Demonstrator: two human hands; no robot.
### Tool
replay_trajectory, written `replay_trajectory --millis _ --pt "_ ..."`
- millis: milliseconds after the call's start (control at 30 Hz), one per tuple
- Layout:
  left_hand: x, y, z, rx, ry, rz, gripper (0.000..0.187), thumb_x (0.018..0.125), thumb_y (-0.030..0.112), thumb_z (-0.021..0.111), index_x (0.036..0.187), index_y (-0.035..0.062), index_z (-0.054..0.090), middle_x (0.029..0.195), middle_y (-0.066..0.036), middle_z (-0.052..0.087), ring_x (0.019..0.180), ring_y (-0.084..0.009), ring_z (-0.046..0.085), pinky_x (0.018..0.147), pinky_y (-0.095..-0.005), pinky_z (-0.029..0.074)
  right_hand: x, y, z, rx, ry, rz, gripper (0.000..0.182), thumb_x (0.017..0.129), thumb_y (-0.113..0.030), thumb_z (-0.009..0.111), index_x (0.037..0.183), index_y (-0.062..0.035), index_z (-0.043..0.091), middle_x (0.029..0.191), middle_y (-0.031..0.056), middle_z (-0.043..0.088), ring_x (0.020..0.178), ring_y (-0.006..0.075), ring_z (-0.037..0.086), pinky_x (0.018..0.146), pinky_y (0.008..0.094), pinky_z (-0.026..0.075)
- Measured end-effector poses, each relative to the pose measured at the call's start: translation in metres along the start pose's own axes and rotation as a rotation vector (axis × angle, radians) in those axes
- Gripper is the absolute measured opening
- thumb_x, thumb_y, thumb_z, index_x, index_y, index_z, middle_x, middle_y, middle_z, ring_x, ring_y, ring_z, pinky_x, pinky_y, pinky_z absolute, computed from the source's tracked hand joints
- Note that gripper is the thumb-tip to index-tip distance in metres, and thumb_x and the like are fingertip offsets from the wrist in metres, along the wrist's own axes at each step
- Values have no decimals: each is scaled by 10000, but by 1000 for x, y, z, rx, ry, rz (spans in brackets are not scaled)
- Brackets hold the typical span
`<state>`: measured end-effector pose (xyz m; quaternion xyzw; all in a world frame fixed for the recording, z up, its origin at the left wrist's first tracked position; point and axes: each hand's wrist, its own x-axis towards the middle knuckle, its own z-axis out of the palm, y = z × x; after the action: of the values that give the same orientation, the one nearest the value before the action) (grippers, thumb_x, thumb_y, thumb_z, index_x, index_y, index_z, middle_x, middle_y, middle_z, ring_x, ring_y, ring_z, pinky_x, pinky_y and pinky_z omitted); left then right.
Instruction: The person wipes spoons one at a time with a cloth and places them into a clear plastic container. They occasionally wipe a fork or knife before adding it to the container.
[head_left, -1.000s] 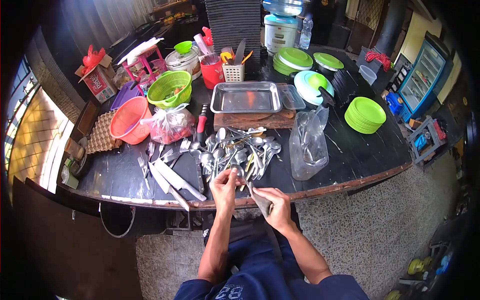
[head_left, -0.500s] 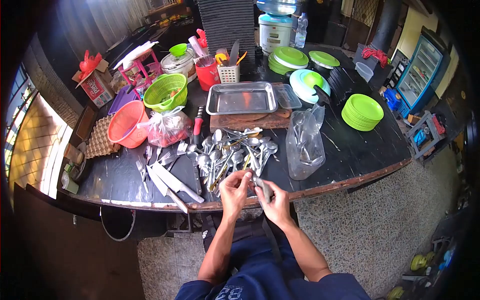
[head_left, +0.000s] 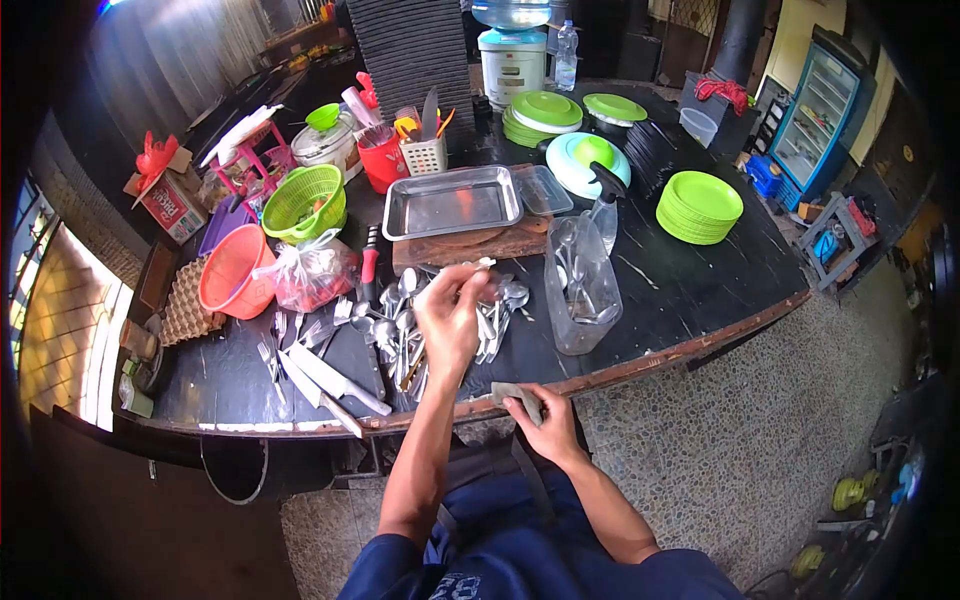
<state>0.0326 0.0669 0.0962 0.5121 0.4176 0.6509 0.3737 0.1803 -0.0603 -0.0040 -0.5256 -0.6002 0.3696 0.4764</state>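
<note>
My left hand (head_left: 448, 320) is raised over a pile of metal spoons and forks (head_left: 402, 318), with its fingers curled towards the thumb in a pinch. A small shiny tip shows by the fingertips, but I cannot make out what, if anything, they hold. At the table's front edge, my right hand (head_left: 548, 425) grips a folded grey cloth (head_left: 522, 393). To the right of the pile lies a clear plastic container (head_left: 585, 325) with some spoons inside. Left of the pile are two large knives (head_left: 335, 378) and several forks (head_left: 268, 358).
Behind the pile, a metal tray (head_left: 453, 203) rests on a wooden board (head_left: 480, 245). A tied plastic bag (head_left: 312, 275), a red-orange basin (head_left: 238, 272) and a green basket (head_left: 305, 203) stand to the left. Stacked green plates (head_left: 698, 208) stand at the right.
My left hand has parted from the right and moved forward over the cutlery. My right hand stays near the table edge with the cloth. The view has shifted slightly.
</note>
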Motion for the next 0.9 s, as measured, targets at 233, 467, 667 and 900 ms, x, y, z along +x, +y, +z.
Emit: replay_trajectory --millis 233,467,667,900 --pt "20 10 84 252 -317 367 142 896 -77 641 971 -29 751 865 -145 760 770 -226 744 717 -325 587 -11 5 2 3 -70 20 307 923 -228 795 1113 4 728 974 184 766 885 253 763 754 357 564" --pt "13 -35 100 768 -864 458 146 783 28 733 894 102 791 876 -55 766 908 -288 682 803 -437 462 -17 13 3 -9 -128 -10 351 929 -258 792 1147 7 717 1063 189 761 966 297 762 846 377 581" --pt "14 -26 103 742 -906 353 286 746 -11 758 1013 88 786 942 -83 787 943 -277 725 840 -419 491 -15 13 5 6 -134 -36 370 925 -276 794 1155 4 717 1079 193 761 990 300 757 871 383 577" --pt "22 -40 66 240 -607 126 291 795 -28 674 1078 -3 739 911 -148 774 847 -266 766 758 -357 588 -17 21 8 19 -142 50 353 915 -253 799 1145 5 726 1057 192 766 980 290 762 861 370 578"
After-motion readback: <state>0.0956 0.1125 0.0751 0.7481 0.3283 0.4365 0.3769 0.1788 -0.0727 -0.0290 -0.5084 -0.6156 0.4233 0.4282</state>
